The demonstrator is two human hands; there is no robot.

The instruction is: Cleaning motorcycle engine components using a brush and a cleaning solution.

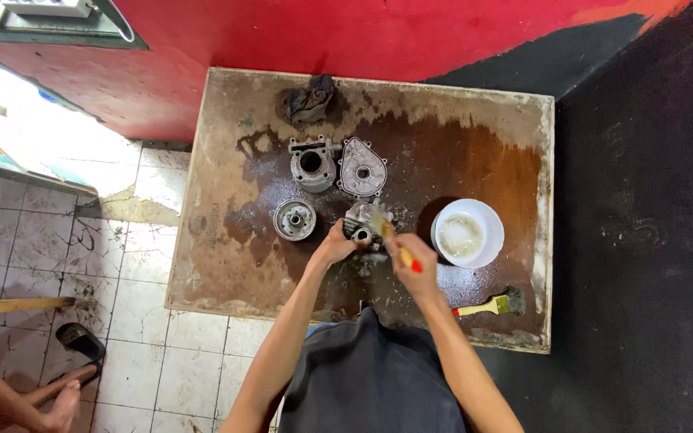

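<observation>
My left hand [336, 243] grips a finned grey metal engine part [365, 222] near the middle of a wet, stained board [226, 273]. My right hand [417, 266] holds a paintbrush [395, 244] with a wooden and red handle, its bristles on the part. Behind lie a metal cylinder block [312, 163], a flat triangular metal cover [362, 167] and a round metal housing [294, 219].
A white bowl [468, 232] of cloudy liquid stands right of my hands. A second brush [491, 305] lies near the board's front right edge. A dark rag [309, 100] sits at the back. Another person's foot [62, 405] and a sandal [80, 341] are on the tiled floor at left.
</observation>
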